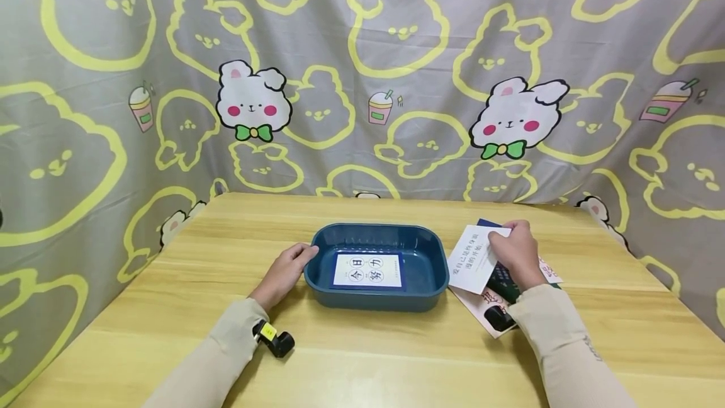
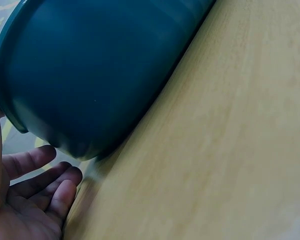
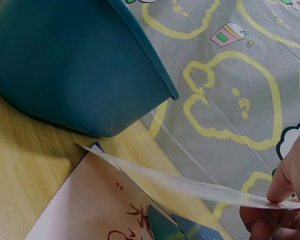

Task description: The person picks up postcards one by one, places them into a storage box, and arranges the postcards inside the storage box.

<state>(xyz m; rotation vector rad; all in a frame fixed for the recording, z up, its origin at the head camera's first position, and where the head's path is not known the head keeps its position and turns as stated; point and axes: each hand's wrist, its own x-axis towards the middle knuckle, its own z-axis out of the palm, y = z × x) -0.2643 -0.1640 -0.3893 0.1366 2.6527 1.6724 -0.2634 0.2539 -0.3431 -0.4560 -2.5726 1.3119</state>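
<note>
- Left wrist: black wrist camera fitted, yellow label too small to read.
- Loose cards, on the bench just right of the tub: a pink card with red characters not fully legible, a green card and a blue card, overlapping.
- Tub: dark blue, oblong, rounded corners, flared rim. The head view alone shows its inside; the wrist views show only plain outer walls.
- Left hand: grip lightly grasping the tub's left rim. The left wrist view adds bent fingers below the rim, hidden from above.
- Boxed card: flat on the tub floor, white with blue border; four circled characters, 今, 日, 努, 力.
- White card: reads 爱自己是终身浪漫的开始; smaller print illegible. The right wrist view shows it nearly edge-on, raised over the pink card.
- Right hand: grip pinching the white card's far right corner, thumb uppermost.
- Curtain: grey, yellow outlines, white rabbits with green bows, pink drink cups.
</note>
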